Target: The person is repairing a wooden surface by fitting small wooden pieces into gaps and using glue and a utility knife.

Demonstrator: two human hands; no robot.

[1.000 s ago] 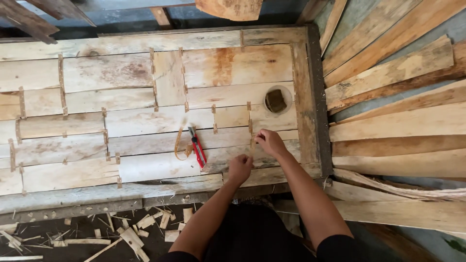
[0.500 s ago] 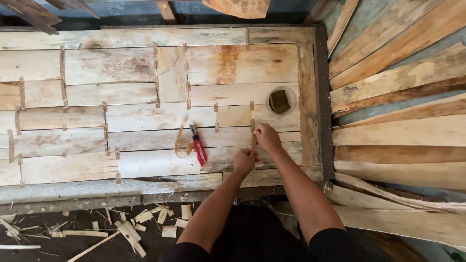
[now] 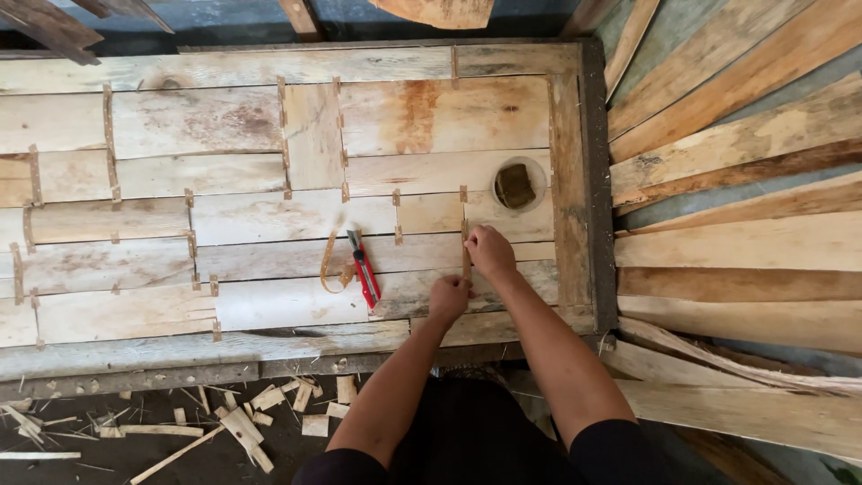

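left hand [image 3: 448, 297] fisted on veneer sheet [image 3: 269, 216] | right hand [image 3: 489, 251] pinching tape strip [image 3: 466, 256] | red knife [image 3: 365, 275] left of tape strip

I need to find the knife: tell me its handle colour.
Red, with a dark blade end; the knife lies on the boards, clearest in the head view.

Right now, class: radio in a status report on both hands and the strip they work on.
Left hand and right hand both pressing a thin tape strip over a veneer seam. Red utility knife lies left, apart. Round dish beyond, clear of hands.
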